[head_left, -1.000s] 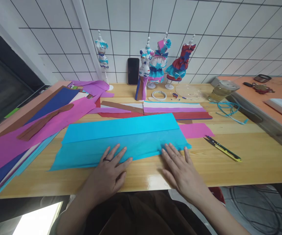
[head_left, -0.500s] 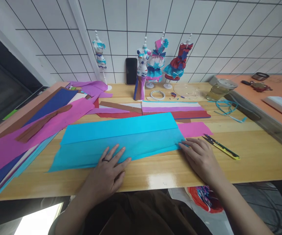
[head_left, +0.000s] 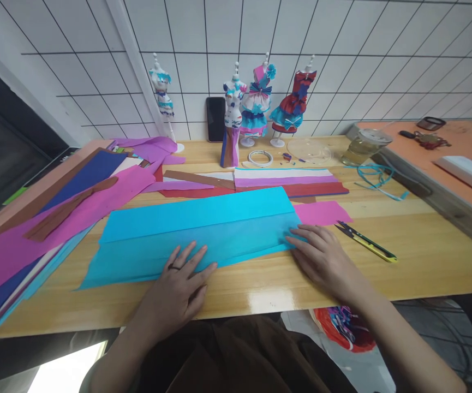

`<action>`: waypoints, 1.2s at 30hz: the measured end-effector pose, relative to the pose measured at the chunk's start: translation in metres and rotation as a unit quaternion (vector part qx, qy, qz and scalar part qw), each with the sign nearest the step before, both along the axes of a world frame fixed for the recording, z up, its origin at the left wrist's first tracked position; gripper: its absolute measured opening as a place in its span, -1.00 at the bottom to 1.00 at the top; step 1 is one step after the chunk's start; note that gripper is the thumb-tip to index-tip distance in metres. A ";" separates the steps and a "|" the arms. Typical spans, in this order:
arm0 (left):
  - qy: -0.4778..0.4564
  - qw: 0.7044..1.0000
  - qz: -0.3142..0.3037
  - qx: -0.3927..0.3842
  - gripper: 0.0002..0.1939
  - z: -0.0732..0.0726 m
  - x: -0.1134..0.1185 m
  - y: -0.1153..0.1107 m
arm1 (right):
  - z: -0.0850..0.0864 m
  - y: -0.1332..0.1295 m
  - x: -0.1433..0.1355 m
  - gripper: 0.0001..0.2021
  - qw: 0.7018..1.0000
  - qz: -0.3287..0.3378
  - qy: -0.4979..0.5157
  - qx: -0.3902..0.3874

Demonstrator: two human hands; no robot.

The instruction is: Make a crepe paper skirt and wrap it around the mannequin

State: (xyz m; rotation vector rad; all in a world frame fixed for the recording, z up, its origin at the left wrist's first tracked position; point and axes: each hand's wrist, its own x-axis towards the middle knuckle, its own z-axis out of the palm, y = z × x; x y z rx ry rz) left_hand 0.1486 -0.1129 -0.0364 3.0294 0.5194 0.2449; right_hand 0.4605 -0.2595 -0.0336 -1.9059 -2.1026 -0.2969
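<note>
A folded sheet of bright blue crepe paper (head_left: 203, 218) lies across the table in front of me, its folded strip along the far side. My left hand (head_left: 184, 281) rests flat on its near edge, fingers spread, a dark ring on one. At the sheet's right end, my right hand (head_left: 323, 259) lies with fingers stretched over the corner; the thumb is mostly hidden. A pink paper piece (head_left: 323, 213) sticks out beyond that end. Yellow-and-black thread snips (head_left: 366, 242) lie to the right of my right hand.
Coloured paper sheets (head_left: 96, 202) are heaped at the left. Dressed mini mannequins (head_left: 256, 103), a phone (head_left: 216, 119) and a tape roll (head_left: 260, 158) stand or lie along the tiled wall. A lidded drink cup (head_left: 364, 147) and blue strips (head_left: 377, 179) are at the right.
My right hand has slid a little left, further over the right end of the blue paper. My left hand stays in place on the sheet. The view has shifted slightly.
</note>
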 end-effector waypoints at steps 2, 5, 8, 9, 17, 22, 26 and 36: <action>0.003 1.000 -0.001 0.006 -0.48 -0.001 0.000 0.000 | 0.003 0.006 0.000 -0.70 0.999 0.024 -0.004 -0.028; 0.009 1.000 -0.001 0.011 -0.48 -0.001 -0.001 0.000 | 0.007 0.010 0.003 -0.75 0.997 0.045 -0.010 -0.055; 0.007 1.000 0.000 0.011 -0.49 -0.001 -0.001 -0.001 | 0.008 0.008 0.004 -0.80 0.997 0.049 -0.015 -0.060; 0.006 1.000 0.000 0.011 -0.49 -0.001 -0.001 -0.001 | 0.008 0.006 0.004 -0.80 0.997 0.046 -0.017 -0.059; 0.015 1.000 0.001 0.021 -0.50 0.003 0.001 -0.001 | -0.001 -0.014 -0.001 -0.73 0.997 0.046 -0.052 -0.034; -0.033 0.999 0.009 0.038 -0.58 0.003 0.004 -0.007 | -0.008 -0.022 -0.004 -0.70 0.997 0.027 -0.059 -0.041; -0.066 0.996 0.032 0.050 -0.63 0.003 0.009 -0.016 | -0.011 -0.024 -0.011 -0.71 0.998 0.008 -0.059 -0.027; -0.062 0.991 0.019 0.121 -0.70 -0.003 0.020 -0.029 | -0.010 -0.020 -0.056 -0.59 0.978 -0.115 -0.172 -0.039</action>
